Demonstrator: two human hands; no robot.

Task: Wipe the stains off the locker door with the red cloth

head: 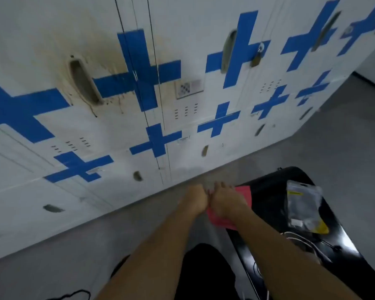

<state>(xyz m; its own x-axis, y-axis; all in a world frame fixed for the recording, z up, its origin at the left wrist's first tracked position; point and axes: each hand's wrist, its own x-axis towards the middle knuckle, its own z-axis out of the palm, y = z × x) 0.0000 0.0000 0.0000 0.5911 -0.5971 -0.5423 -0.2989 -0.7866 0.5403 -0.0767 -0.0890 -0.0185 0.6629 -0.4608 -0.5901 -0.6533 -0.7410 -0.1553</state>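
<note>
Brown stains (100, 61) spread around the recessed handle (83, 83) of a white locker door (41, 40) at the upper left, with drips running down below it. The red cloth (220, 221) is low in the middle of the view, above the grey floor, far below the stains. My right hand (227, 202) lies over the cloth and grips it. My left hand (196, 198) is closed right beside it, touching the right hand; its hold on the cloth is hidden.
The wall of white lockers (225, 100) carries blue tape crosses (143, 72), and a padlock (257, 56) hangs on one door. A black case (273, 204) on the right holds a clear plastic pouch (303, 204) and white cables. Grey floor (74, 245) lies below.
</note>
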